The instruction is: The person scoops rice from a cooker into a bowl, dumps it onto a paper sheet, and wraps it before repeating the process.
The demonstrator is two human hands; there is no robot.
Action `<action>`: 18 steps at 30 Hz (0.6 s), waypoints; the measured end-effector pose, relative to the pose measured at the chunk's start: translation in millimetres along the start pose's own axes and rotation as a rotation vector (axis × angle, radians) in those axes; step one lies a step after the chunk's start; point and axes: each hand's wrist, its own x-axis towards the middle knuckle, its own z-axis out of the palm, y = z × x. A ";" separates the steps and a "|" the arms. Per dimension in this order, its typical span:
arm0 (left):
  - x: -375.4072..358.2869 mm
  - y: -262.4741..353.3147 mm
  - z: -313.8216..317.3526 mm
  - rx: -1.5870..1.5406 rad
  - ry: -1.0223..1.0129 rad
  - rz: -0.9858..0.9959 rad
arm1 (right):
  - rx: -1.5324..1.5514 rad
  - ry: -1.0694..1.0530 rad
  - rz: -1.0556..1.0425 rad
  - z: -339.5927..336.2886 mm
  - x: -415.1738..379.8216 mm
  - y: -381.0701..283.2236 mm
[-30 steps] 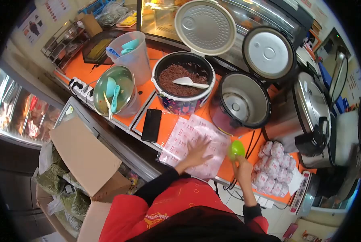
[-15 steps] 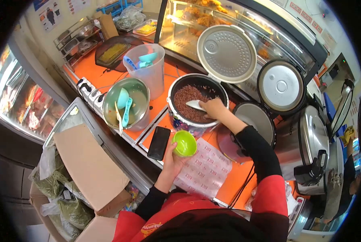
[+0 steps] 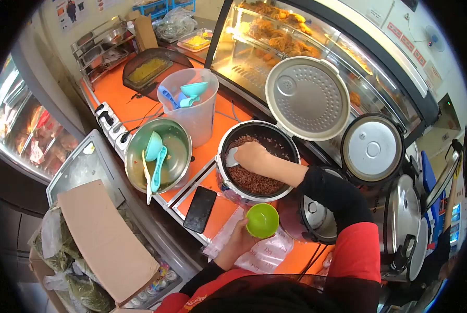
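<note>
My right hand [image 3: 250, 157] is closed around a white paddle [image 3: 232, 157], down in the open cooker [image 3: 219, 166] of reddish-brown rice [image 3: 254, 180]. The paddle's blade is partly hidden by the hand and rice. My left hand [image 3: 238, 239] grips an empty green bowl [image 3: 262, 220] by its side, just in front of the cooker. Beneath the bowl lies printed paper [image 3: 267, 254]. A black phone [image 3: 200, 209] rests to the left of the bowl.
Left of the cooker stand a metal pot [image 3: 182, 180] with a turquoise ladle [image 3: 159, 168] and a clear pitcher [image 3: 198, 117] with scoops. A second cooker [image 3: 296, 214] is at the right. Behind is a glass food case [image 3: 244, 57]; a cardboard box [image 3: 106, 240] sits lower left.
My right hand has moved with the paddle toward the left side of the rice, deeper into the cooker. The camera view has shifted. My left hand still holds the bowl.
</note>
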 end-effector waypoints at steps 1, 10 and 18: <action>2.6 -2.4 -1.4 -0.013 0.006 0.007 | 0.077 -0.042 -0.041 1.0 3.1 6.9; 7.6 -1.3 2.5 -0.126 0.071 0.271 | 0.290 -0.076 -0.033 24.5 -46.5 11.7; -2.6 12.2 -6.6 -0.107 -0.084 0.083 | -0.067 -0.081 0.028 -7.8 -80.3 72.8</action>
